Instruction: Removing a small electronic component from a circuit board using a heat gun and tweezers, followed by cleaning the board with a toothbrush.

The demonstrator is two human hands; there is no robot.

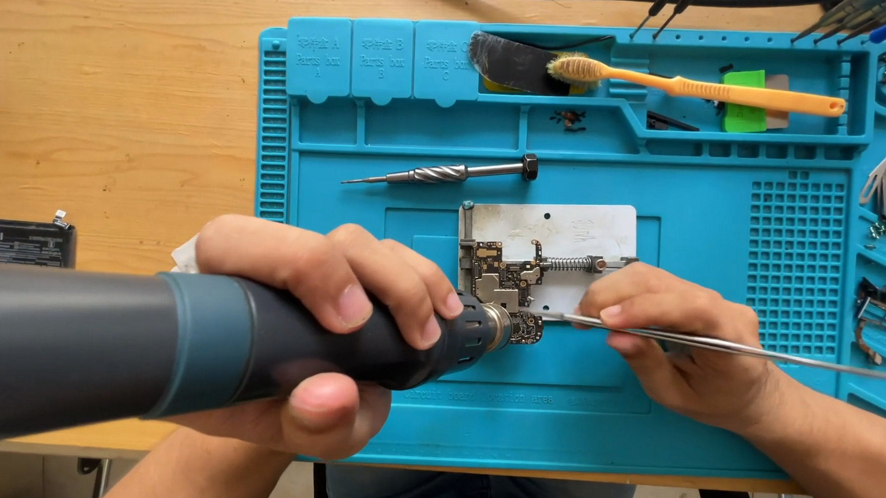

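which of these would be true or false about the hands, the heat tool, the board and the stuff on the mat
1. The left hand grips the hot air tool. True.
2. Its nozzle points at the circuit board in the metal holder. True.
3. The right hand holds a screwdriver. False: it holds thin tweezers.
4. The orange toothbrush lies on the wood. False: it lies in the blue mat's upper trays.
5. A black battery sits on the desk left of the mat. True.

Left hand [311,313] aims hot-air gun [210,343] at circuit board [501,281]; right hand [678,334] holds tweezers [757,349].
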